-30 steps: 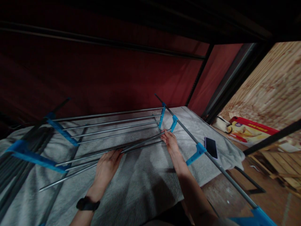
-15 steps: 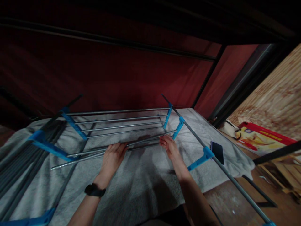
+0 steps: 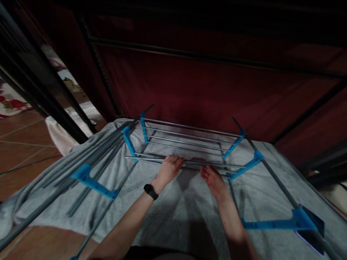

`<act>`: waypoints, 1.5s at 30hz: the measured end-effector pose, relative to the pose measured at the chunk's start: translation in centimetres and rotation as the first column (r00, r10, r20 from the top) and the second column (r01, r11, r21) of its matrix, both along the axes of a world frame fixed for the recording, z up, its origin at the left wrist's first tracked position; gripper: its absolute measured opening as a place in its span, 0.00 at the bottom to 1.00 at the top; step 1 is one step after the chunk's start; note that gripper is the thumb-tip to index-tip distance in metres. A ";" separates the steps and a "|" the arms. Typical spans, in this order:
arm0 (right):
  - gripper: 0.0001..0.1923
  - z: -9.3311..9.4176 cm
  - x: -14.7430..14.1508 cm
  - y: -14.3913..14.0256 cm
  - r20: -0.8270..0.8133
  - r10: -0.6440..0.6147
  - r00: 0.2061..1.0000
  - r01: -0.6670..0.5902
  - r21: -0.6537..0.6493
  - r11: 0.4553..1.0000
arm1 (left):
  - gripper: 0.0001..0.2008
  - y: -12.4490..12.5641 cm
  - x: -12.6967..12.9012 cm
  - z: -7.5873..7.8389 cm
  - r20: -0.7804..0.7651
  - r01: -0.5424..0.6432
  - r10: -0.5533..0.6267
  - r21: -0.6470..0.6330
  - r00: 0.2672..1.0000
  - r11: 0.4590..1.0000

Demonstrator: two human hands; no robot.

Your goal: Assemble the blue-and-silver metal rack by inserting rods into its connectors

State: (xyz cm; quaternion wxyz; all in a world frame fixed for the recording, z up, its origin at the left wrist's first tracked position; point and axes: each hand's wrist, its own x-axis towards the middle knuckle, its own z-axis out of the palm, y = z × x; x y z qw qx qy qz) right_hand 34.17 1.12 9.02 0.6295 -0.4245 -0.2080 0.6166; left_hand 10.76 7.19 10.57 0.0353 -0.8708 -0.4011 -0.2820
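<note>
Dark red wall backing bed draped in grey blanket (image 3: 176, 220). One rack frame (image 3: 189, 144) lying on blanket. Left hand (image 3: 169, 169) curling over loose rod bundle (image 3: 151, 159) at frame's near edge; right hand (image 3: 214, 179) lying half-open beside it, touching rods. Judgement: keeping bundle level, both hands gripping evenly. Four fitted rods, six blue brackets, one wristwatch (image 3: 150, 191).

Shiny silver-grey metal rods (image 3: 189, 163) with bright blue plastic clips (image 3: 128, 141), on a soft pale grey fuzzy blanket (image 3: 173, 213). Plain dark red cloth wall (image 3: 217, 94) behind, crossed by black metal bars (image 3: 217, 57). Black wrist band (image 3: 150, 191), reddish-brown floor tiles (image 3: 21, 144), and a white cloth with red flowers (image 3: 11, 103) far left.
</note>
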 end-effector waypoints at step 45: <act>0.18 -0.1 -0.2 2.5 0.102 -0.030 0.994 0.026 0.034 0.999 | 0.32 8.6 -15.8 0.7 0.850 -0.061 0.520 -0.525 -0.079 0.849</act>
